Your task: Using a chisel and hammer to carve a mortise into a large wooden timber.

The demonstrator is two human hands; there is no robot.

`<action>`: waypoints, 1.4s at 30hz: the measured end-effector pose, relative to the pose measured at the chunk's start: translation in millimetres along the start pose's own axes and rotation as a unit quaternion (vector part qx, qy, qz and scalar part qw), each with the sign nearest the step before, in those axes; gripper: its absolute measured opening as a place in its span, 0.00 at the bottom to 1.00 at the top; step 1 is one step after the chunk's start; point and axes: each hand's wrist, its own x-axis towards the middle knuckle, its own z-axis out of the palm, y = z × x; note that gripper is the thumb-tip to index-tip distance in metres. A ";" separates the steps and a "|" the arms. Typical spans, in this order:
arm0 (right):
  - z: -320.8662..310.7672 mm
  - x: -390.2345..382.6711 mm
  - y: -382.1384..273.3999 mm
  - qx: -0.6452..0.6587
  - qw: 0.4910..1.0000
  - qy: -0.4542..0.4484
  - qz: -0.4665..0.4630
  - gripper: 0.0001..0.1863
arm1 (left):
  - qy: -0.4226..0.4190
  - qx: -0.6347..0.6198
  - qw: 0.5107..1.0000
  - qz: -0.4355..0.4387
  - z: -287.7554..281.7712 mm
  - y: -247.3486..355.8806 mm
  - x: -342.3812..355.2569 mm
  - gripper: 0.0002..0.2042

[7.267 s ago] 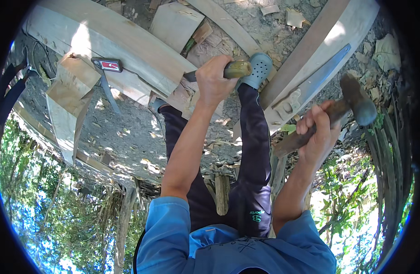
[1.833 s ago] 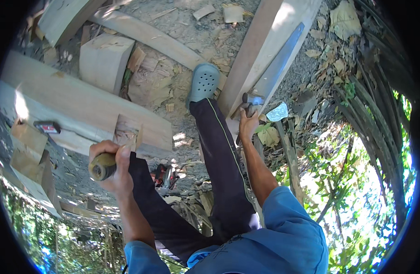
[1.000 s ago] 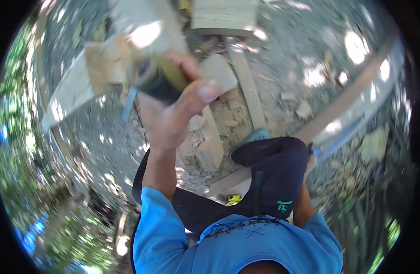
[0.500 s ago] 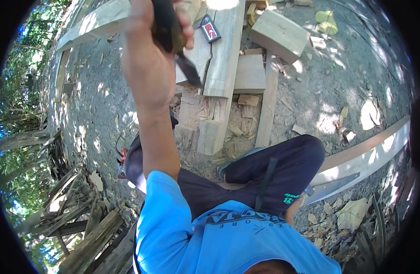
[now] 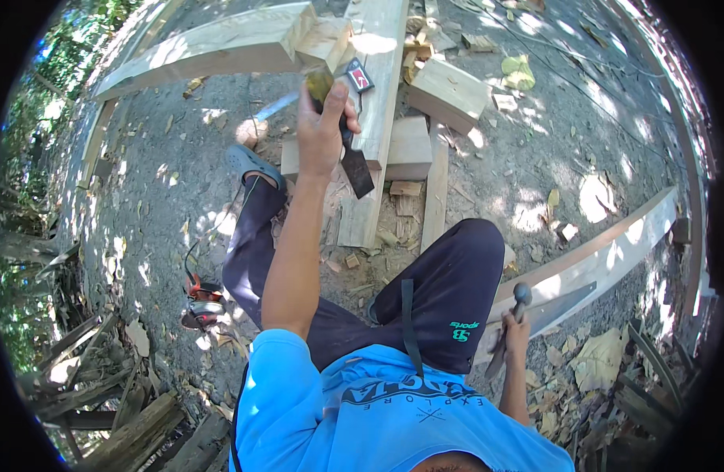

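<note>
My left hand [image 5: 321,130] is raised out in front, shut on a chisel [image 5: 354,167] whose wooden handle sticks up from the fist and whose dark flat blade points down. It hovers over a pale wooden plank [image 5: 380,94] lying on the ground. My right hand [image 5: 517,326] hangs low at my right side, shut on the handle of a hammer [image 5: 521,293] with its dark head upward. My legs in dark trousers are spread, with a blue clog [image 5: 250,162] on the left foot.
A red and black tape measure [image 5: 360,75] lies on the plank. Wood blocks [image 5: 448,93] and chips litter the dirt. A long beam [image 5: 614,252] runs at the right, another beam [image 5: 205,49] at top left. A red power tool [image 5: 200,300] sits by my left leg.
The view has swung around a lot. My left hand with the chisel rose from low beside the timber to out in front. The right hand with the hammer dropped to my side.
</note>
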 end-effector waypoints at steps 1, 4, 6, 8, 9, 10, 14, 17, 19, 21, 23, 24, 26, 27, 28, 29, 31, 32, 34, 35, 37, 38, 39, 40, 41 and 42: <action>6.0 -6.8 -19.5 -0.006 1.000 0.007 0.008 0.11 | -0.015 -0.002 0.999 -0.033 -4.0 -10.8 3.7 0.13; 16.4 -5.2 -60.3 0.062 0.996 -0.031 0.049 0.12 | -0.041 -0.020 0.994 -0.097 13.2 -44.9 17.6 0.17; 27.5 -2.9 -89.6 0.068 0.996 -0.031 0.044 0.12 | -0.065 -0.011 0.985 -0.161 24.6 -65.5 22.7 0.17; 37.0 6.7 -114.5 0.061 0.998 -0.025 0.019 0.13 | -0.086 0.013 0.981 -0.173 38.4 -88.8 28.7 0.17; 42.6 14.1 -126.5 0.061 0.997 -0.022 0.034 0.13 | -0.107 0.036 0.978 -0.174 42.7 -99.7 31.9 0.18; 47.9 22.1 -138.6 0.055 0.998 -0.031 0.012 0.14 | -0.113 0.041 0.976 -0.182 46.0 -108.3 35.1 0.19; 73.0 63.1 -181.1 0.035 0.997 -0.071 -0.018 0.14 | -0.092 0.094 0.963 -0.235 35.8 -139.5 45.4 0.23; 95.2 99.8 -204.1 0.015 0.993 -0.109 -0.034 0.15 | -0.102 0.121 0.948 -0.277 35.1 -144.9 45.2 0.23; 113.0 122.4 -221.8 0.003 0.990 -0.133 -0.039 0.16 | -0.092 0.100 0.947 -0.292 39.1 -147.8 44.2 0.19; 133.5 137.6 -243.5 -0.010 0.986 -0.158 -0.054 0.17 | -0.152 0.181 0.928 -0.288 37.3 -147.1 46.1 0.17; 153.6 145.9 -266.6 -0.018 0.980 -0.171 -0.100 0.17 | -0.127 0.171 0.927 -0.310 43.6 -138.9 46.7 0.18; 163.5 150.8 -279.4 -0.019 0.980 -0.174 -0.097 0.17 | -0.128 0.168 0.922 -0.324 43.4 -136.7 47.4 0.18; 181.3 154.8 -303.9 -0.056 0.959 -0.212 -0.181 0.17 | -0.124 0.166 0.917 -0.340 40.4 -137.4 46.6 0.17; 189.0 153.2 -311.5 -0.057 0.958 -0.217 -0.178 0.17 | -0.139 0.160 0.910 -0.357 40.5 -141.0 45.1 0.16; 194.6 151.1 -320.7 -0.052 0.952 -0.230 -0.195 0.16 | -0.156 0.151 0.903 -0.371 42.5 -144.9 45.0 0.15; 198.8 148.4 -328.2 -0.047 0.945 -0.242 -0.213 0.16 | -0.153 0.150 0.904 -0.371 42.5 -151.0 43.7 0.15; 204.6 143.0 -337.6 -0.042 0.944 -0.252 -0.209 0.16 | -0.203 0.194 0.891 -0.358 40.3 -162.3 40.1 0.14; 207.1 140.4 -341.0 -0.045 0.941 -0.257 -0.218 0.15 | -0.204 0.187 0.899 -0.339 39.1 -164.0 38.8 0.13; 208.1 139.3 -342.6 -0.049 0.937 -0.261 -0.225 0.15 | -0.203 0.185 0.907 -0.321 44.1 -164.6 38.5 0.13; 208.6 140.7 -342.7 -0.056 0.937 -0.253 -0.235 0.15 | -0.202 0.183 0.913 -0.303 47.3 -162.6 38.6 0.13; 208.8 143.4 -341.6 -0.062 0.935 -0.247 -0.247 0.15 | -0.206 0.200 0.905 -0.314 48.5 -162.4 42.2 0.15; 208.7 145.5 -339.1 -0.068 0.934 -0.244 -0.251 0.15 | -0.210 0.217 0.896 -0.324 48.5 -162.1 43.5 0.18; 208.3 147.0 -337.6 -0.074 0.933 -0.242 -0.255 0.16 | -0.209 0.218 0.897 -0.323 48.2 -162.0 42.2 0.18; 206.5 147.5 -337.5 -0.074 0.933 -0.241 -0.256 0.16 | -0.201 0.207 0.908 -0.303 48.8 -161.7 40.5 0.18; 204.8 148.0 -337.5 -0.071 0.934 -0.234 -0.259 0.15 | -0.193 0.197 0.918 -0.284 49.2 -161.6 39.1 0.19; 203.8 148.1 -337.8 -0.067 0.936 -0.228 -0.261 0.15 | -0.194 0.196 0.919 -0.283 49.1 -161.4 38.2 0.19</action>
